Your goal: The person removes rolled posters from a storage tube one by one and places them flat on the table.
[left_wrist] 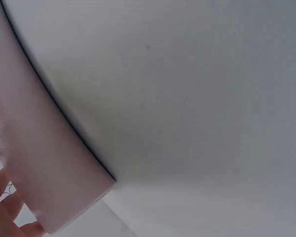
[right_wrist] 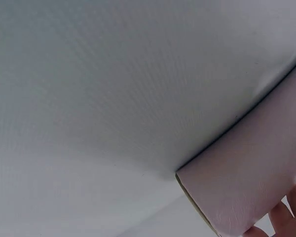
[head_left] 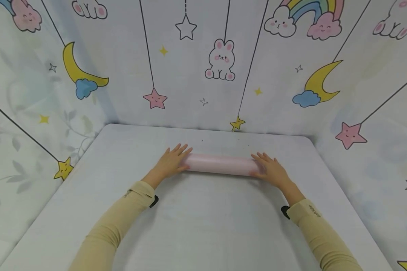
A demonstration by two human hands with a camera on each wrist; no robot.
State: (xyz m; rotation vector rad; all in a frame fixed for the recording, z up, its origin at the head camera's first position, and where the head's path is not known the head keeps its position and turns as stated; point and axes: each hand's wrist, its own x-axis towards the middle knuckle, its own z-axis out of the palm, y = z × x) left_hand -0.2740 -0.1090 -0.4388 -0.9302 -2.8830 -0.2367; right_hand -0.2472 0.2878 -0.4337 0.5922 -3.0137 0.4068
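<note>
A smooth pale pink roll [head_left: 220, 164] lies crosswise on the white table, towards its far side. At its left end my left hand [head_left: 171, 162] rests on it, fingers straight and spread, with the thumb along the near side. My right hand [head_left: 269, 169] lies on the right end in much the same way. In the left wrist view, fingertips [left_wrist: 11, 205] show along one edge of the pink roll [left_wrist: 44, 148]. The right wrist view shows fingertips [right_wrist: 281, 217] by the roll [right_wrist: 246, 168], whose end has a thin tan rim. Both palms are hidden.
The white table [head_left: 203, 222] has rounded far corners. Behind and beside it hangs a printed cloth [head_left: 196, 75] with stars, moons, rabbits and rainbows. A few tiny dark specks dot the tabletop beyond the roll.
</note>
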